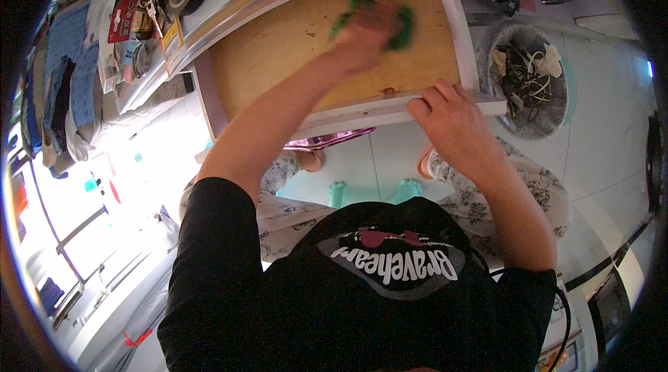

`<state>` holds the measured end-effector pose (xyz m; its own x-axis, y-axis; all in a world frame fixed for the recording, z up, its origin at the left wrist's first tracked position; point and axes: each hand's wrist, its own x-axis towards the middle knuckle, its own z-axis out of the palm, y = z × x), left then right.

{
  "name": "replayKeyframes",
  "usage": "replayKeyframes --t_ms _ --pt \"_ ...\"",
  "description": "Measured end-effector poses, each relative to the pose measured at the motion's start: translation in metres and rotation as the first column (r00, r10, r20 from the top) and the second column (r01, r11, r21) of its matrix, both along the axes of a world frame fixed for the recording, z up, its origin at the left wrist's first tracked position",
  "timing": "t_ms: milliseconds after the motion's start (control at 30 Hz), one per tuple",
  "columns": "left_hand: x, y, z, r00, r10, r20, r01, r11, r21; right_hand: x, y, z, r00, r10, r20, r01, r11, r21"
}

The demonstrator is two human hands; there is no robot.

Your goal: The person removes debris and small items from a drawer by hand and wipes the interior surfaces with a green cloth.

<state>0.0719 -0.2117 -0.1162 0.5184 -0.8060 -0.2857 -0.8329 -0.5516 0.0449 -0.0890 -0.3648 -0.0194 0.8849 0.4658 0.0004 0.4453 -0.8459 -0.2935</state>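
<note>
A pulled-out drawer [276,67] with white sides and a bare wooden bottom lies in front of me. Inside it, toward the far right, my left hand [368,33] presses a green cloth [404,28] against the wood; both are motion-blurred. The cloth shows on either side of the fingers. My right hand [454,124] rests on the drawer's white front panel [360,113] near its right corner, fingers curled over the top edge. Small dark marks and a brown spot show on the wooden bottom.
Right of the drawer stands a lined waste bin [532,80] holding cables and crumpled tissue. Keys [152,7], a red battery pack [122,20] and other items crowd the tabletop at left. A shiny pink object [334,139] shows beneath the drawer, above my knees.
</note>
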Motion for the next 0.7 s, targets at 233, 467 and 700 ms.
replayKeyframes --t_ms 233,467,700 --pt "0.024 0.019 -0.012 0.929 0.21 0.305 -0.195 0.978 -0.079 -0.002 -0.001 0.002 0.999 -0.038 -0.004 0.038 0.999 0.008" --pt "0.0 0.016 0.004 0.996 0.085 0.025 -0.085 0.996 -0.01 -0.001 -0.002 0.002 1.0 0.023 -0.01 -0.023 1.0 0.011" --pt "0.02 0.028 -0.027 0.943 0.13 0.306 -0.092 0.987 -0.134 0.003 -0.002 0.0 0.998 -0.052 0.042 0.051 0.998 0.028"
